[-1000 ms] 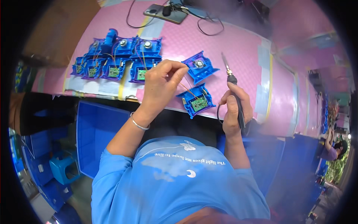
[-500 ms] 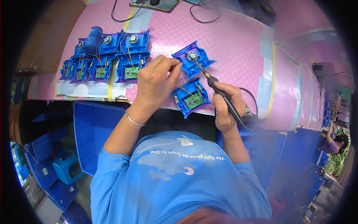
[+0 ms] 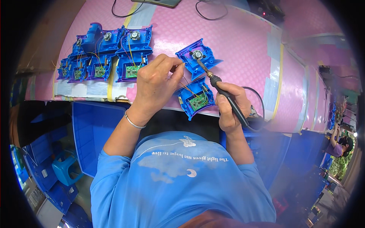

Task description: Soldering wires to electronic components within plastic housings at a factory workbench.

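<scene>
My right hand (image 3: pixel 232 104) is closed around the black handle of a soldering iron (image 3: pixel 224 92). The iron's tip reaches the round silver speaker (image 3: pixel 197 54) in a blue plastic housing half (image 3: pixel 210 62). Thumb and fingertips of my left hand (image 3: pixel 159 78) are pinched together at that housing's left edge; what sits between them is too small to make out. Just below lies a second blue housing half (image 3: pixel 187 108) holding a green circuit board (image 3: pixel 197 102). Thin wires (image 3: pixel 187 87) run from the board up toward my left hand.
Several opened blue housings with speakers and green boards (image 3: pixel 132 71) stand in rows at the left of the pink table (image 3: pixel 243 49). A blue cylinder (image 3: pixel 93 34) rests on them. A blue bin (image 3: pixel 89 133) sits below the table edge, and the iron's cord (image 3: pixel 260 100) curves at right.
The view has shifted slightly. Both hands hold nearly the same pose, and the soldering iron's tip stays at the speaker.
</scene>
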Available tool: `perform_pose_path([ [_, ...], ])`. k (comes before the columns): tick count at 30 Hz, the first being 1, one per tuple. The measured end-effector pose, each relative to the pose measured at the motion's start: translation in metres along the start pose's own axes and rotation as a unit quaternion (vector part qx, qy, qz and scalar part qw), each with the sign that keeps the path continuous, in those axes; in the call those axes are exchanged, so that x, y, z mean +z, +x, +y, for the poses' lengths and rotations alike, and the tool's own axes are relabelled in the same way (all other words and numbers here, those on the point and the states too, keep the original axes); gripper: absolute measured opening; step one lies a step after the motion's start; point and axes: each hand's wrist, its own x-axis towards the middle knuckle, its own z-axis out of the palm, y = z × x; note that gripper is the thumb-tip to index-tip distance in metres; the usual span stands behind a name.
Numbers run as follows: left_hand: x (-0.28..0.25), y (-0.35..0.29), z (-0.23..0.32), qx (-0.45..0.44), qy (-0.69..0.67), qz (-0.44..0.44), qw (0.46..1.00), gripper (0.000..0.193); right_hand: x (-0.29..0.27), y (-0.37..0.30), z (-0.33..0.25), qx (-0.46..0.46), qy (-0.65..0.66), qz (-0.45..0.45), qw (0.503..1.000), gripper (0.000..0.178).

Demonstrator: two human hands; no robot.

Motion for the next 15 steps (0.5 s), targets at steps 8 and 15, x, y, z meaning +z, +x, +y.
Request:
perform_pose_path([
  [8,0.0017,0.0002,-0.0048,0.015,-0.015,0.004,1.000,0.008,0.0005,0.0024,-0.0041,0.009,-0.026,-0.021,0.999,0.029],
  [15,0.0038,0.0009,-0.0060,0.020,-0.010,0.003,1.000,0.009,0.0008,0.0020,-0.0014,0.016,-0.010,-0.006,1.000,0.026],
])
